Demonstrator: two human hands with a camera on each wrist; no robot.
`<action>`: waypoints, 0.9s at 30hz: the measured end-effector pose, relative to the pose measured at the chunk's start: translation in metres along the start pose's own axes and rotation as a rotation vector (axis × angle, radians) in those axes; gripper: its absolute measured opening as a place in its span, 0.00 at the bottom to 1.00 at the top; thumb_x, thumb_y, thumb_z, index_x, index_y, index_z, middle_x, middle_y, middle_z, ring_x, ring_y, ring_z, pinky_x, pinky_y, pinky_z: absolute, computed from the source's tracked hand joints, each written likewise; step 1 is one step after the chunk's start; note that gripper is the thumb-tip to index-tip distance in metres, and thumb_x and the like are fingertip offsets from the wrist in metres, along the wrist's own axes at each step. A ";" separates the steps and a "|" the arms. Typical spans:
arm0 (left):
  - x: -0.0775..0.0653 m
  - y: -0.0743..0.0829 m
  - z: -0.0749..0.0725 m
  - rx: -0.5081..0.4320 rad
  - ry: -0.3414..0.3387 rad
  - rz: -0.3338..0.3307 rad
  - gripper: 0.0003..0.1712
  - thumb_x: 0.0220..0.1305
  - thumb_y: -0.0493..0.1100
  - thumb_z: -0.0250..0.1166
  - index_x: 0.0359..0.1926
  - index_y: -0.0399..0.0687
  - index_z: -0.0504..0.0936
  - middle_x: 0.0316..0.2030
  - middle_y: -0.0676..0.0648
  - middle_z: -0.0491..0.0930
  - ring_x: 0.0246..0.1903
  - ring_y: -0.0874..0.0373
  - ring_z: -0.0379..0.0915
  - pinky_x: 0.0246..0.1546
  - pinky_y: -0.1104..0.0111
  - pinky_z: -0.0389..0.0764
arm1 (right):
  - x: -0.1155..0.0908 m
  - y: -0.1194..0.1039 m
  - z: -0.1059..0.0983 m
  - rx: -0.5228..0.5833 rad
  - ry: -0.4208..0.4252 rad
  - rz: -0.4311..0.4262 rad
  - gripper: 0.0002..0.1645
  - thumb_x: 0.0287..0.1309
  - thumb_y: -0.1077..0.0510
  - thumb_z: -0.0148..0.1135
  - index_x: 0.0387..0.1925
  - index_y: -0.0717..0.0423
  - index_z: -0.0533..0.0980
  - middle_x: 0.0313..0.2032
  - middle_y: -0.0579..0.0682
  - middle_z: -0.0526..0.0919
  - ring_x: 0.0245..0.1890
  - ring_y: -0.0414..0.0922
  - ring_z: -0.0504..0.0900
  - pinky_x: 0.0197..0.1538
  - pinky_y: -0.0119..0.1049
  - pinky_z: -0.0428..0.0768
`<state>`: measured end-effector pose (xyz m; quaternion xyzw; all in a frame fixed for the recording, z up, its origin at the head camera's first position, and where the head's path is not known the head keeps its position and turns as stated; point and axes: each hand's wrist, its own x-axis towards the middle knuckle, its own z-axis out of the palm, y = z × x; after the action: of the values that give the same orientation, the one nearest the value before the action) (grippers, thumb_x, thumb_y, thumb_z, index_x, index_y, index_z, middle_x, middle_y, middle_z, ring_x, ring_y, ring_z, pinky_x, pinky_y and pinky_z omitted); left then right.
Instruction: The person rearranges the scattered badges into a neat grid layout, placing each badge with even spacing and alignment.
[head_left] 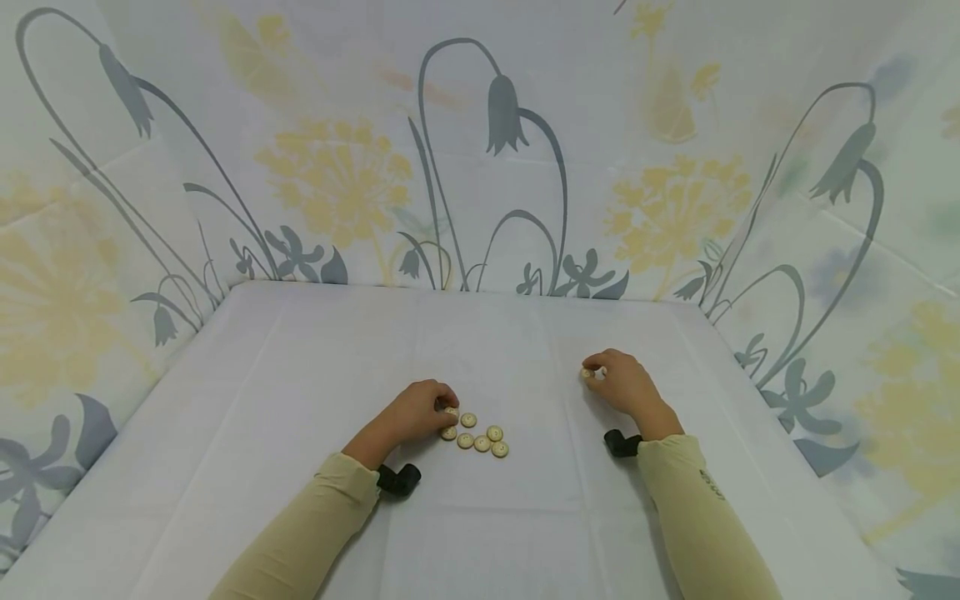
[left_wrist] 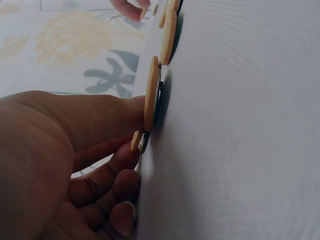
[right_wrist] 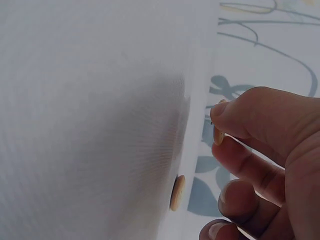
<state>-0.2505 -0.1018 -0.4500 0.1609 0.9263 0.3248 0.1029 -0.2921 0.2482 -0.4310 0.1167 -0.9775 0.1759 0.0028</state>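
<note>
Several round wooden discs with small dark markings lie in a loose cluster on the table, among them one disc (head_left: 482, 443) near the middle of the group. At the cluster's left end, my left hand (head_left: 411, 414) holds a disc (left_wrist: 135, 142) between thumb and index finger, low over the cloth. The thumb overlaps a neighbouring disc (left_wrist: 152, 100) in the left wrist view. Farther right, my right hand (head_left: 624, 383) pinches another disc (right_wrist: 218, 134) between thumb and index fingertip, above the table. One more disc (right_wrist: 177, 193) lies on the cloth near the right hand's fingers.
A white cloth (head_left: 487, 350) covers the table. Flower-patterned curtains (head_left: 480, 192) rise at the back and both sides. Black wrist devices (head_left: 399, 480) sit below both hands, at the cuffs of the light sleeves (head_left: 307, 525).
</note>
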 end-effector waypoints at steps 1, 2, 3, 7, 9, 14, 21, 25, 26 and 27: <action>0.000 0.000 0.000 0.001 -0.001 -0.001 0.10 0.58 0.42 0.69 0.41 0.46 0.84 0.34 0.51 0.80 0.35 0.60 0.72 0.40 0.65 0.75 | 0.001 0.000 0.000 -0.003 -0.004 -0.001 0.18 0.61 0.57 0.58 0.51 0.59 0.80 0.51 0.60 0.81 0.53 0.60 0.78 0.56 0.55 0.74; 0.000 0.000 0.000 0.002 -0.002 0.000 0.10 0.58 0.42 0.69 0.41 0.46 0.84 0.35 0.51 0.80 0.35 0.60 0.72 0.40 0.65 0.75 | 0.001 0.001 -0.001 -0.002 -0.008 0.000 0.18 0.61 0.57 0.58 0.51 0.59 0.80 0.52 0.61 0.80 0.52 0.60 0.78 0.55 0.55 0.74; 0.000 0.000 0.000 0.003 -0.002 0.001 0.10 0.58 0.42 0.69 0.41 0.46 0.84 0.35 0.51 0.80 0.35 0.60 0.72 0.40 0.65 0.75 | 0.002 0.002 -0.001 -0.002 -0.014 0.003 0.18 0.62 0.57 0.58 0.51 0.59 0.80 0.52 0.61 0.80 0.52 0.60 0.78 0.55 0.55 0.74; 0.001 -0.001 0.000 0.010 -0.003 0.002 0.10 0.58 0.43 0.68 0.42 0.46 0.84 0.35 0.51 0.80 0.36 0.60 0.72 0.41 0.65 0.75 | 0.004 0.005 -0.001 0.004 -0.027 0.012 0.18 0.62 0.57 0.58 0.51 0.58 0.80 0.52 0.61 0.80 0.52 0.59 0.79 0.55 0.55 0.75; 0.001 -0.002 0.000 0.010 -0.003 0.002 0.11 0.58 0.43 0.68 0.42 0.46 0.84 0.35 0.51 0.80 0.36 0.60 0.73 0.41 0.65 0.75 | 0.005 0.006 -0.001 0.006 -0.032 0.019 0.18 0.63 0.57 0.57 0.52 0.58 0.80 0.53 0.61 0.80 0.52 0.60 0.79 0.55 0.55 0.74; 0.001 -0.002 0.000 0.013 0.000 0.010 0.10 0.58 0.43 0.68 0.41 0.46 0.84 0.35 0.51 0.80 0.35 0.60 0.72 0.41 0.65 0.75 | 0.006 0.007 -0.001 -0.001 -0.043 0.035 0.19 0.64 0.56 0.56 0.53 0.59 0.79 0.55 0.61 0.79 0.55 0.61 0.77 0.57 0.56 0.73; 0.000 -0.001 0.000 -0.001 0.002 0.010 0.10 0.58 0.42 0.69 0.41 0.46 0.84 0.35 0.51 0.79 0.35 0.60 0.72 0.41 0.65 0.75 | 0.008 0.007 -0.002 -0.004 -0.056 0.052 0.18 0.66 0.55 0.56 0.53 0.59 0.79 0.56 0.62 0.78 0.55 0.61 0.77 0.56 0.56 0.73; -0.001 0.000 -0.001 -0.011 -0.006 0.004 0.10 0.58 0.42 0.69 0.41 0.46 0.83 0.35 0.51 0.79 0.35 0.60 0.72 0.41 0.65 0.75 | 0.009 0.008 -0.003 -0.008 -0.058 0.047 0.18 0.66 0.55 0.56 0.53 0.59 0.79 0.55 0.62 0.79 0.55 0.61 0.77 0.56 0.56 0.73; -0.001 0.000 -0.001 -0.011 -0.005 0.005 0.10 0.58 0.42 0.69 0.41 0.45 0.83 0.35 0.51 0.79 0.35 0.60 0.72 0.41 0.65 0.75 | 0.009 0.008 -0.003 -0.008 -0.059 0.045 0.18 0.66 0.55 0.56 0.53 0.59 0.79 0.55 0.62 0.79 0.55 0.61 0.77 0.57 0.56 0.73; -0.002 0.000 -0.001 -0.015 -0.007 0.003 0.10 0.58 0.42 0.69 0.41 0.45 0.83 0.35 0.51 0.79 0.35 0.60 0.72 0.41 0.65 0.75 | 0.009 0.008 -0.003 -0.008 -0.060 0.044 0.18 0.66 0.55 0.56 0.52 0.59 0.80 0.55 0.62 0.79 0.55 0.61 0.77 0.57 0.56 0.73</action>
<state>-0.2494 -0.1031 -0.4493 0.1626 0.9233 0.3312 0.1070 -0.3029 0.2540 -0.4308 0.1005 -0.9801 0.1684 -0.0298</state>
